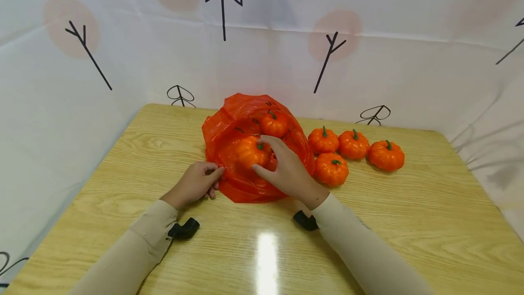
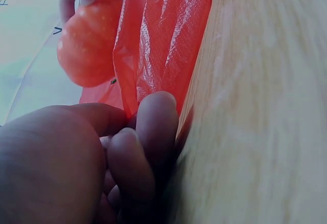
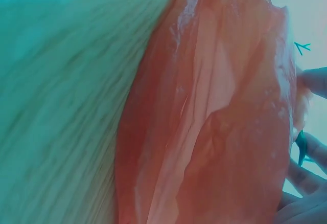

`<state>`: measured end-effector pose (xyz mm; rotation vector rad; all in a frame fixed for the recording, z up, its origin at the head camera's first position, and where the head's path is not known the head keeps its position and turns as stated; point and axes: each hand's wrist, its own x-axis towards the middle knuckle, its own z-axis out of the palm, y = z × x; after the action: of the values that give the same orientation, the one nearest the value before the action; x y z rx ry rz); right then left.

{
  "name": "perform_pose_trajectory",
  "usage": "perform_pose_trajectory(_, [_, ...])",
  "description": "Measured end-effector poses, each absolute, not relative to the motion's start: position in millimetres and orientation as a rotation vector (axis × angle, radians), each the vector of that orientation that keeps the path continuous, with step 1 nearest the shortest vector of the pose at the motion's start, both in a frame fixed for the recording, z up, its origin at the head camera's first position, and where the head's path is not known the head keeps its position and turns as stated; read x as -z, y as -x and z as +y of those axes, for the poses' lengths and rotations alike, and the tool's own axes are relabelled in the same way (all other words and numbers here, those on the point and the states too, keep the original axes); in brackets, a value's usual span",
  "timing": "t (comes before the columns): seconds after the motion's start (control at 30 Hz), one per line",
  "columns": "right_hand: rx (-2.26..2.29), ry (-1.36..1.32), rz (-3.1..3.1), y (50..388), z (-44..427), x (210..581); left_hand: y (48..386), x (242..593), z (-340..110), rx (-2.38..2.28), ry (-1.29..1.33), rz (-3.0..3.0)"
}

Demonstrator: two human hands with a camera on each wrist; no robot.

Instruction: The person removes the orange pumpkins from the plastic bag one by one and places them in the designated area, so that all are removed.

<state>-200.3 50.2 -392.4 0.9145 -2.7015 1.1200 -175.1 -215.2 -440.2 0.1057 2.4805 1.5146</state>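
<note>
An orange plastic bag (image 1: 241, 192) lies with its mouth wide on the table. My left hand (image 1: 198, 181) pinches the bag's left edge between thumb and fingers; the left wrist view shows the film (image 2: 163, 40) rising from the pinch. Over the bag's mouth, my right hand (image 1: 286, 167) grips a small orange pumpkin (image 1: 248, 153) with a green stem. Another pumpkin (image 1: 275, 125) sits inside the bag toward the back, and more orange shows behind the right hand. In the right wrist view the bag (image 3: 230, 152) hides most of the held pumpkin.
Several pumpkins (image 1: 386, 155) stand on the wooden table (image 1: 409, 222) just right of the bag, the closest one (image 1: 331, 169) near its right edge. A white patterned cloth (image 1: 266, 67) hangs behind the table.
</note>
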Motion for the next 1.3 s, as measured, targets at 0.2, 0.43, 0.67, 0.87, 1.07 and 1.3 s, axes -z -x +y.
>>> perform_pose_trajectory(0.2, [-1.103,-0.933,-2.679,195.8,59.1,390.6,174.9,439.9,-215.2,-1.513,-0.101,2.484])
perform_pose_trajectory(0.43, [-1.09,-0.947,-2.656,194.4,68.4,392.9,174.2,441.3,-214.6,-1.519,-0.102,2.477])
perform_pose_trajectory(0.67, [-1.079,-0.946,-2.658,192.3,74.4,390.9,173.6,439.3,-214.5,-1.527,-0.072,2.464])
perform_pose_trajectory(0.87, [-1.077,-0.927,-2.674,189.6,80.9,389.8,172.9,437.7,-213.2,-1.511,-0.096,2.471])
perform_pose_trajectory(1.07, [-1.078,-0.93,-2.674,189.2,85.6,388.7,172.9,437.9,-213.5,-1.515,-0.084,2.472])
perform_pose_trajectory(1.3, [-1.077,-0.944,-2.664,189.8,88.3,390.8,174.4,439.5,-214.0,-1.516,-0.086,2.469])
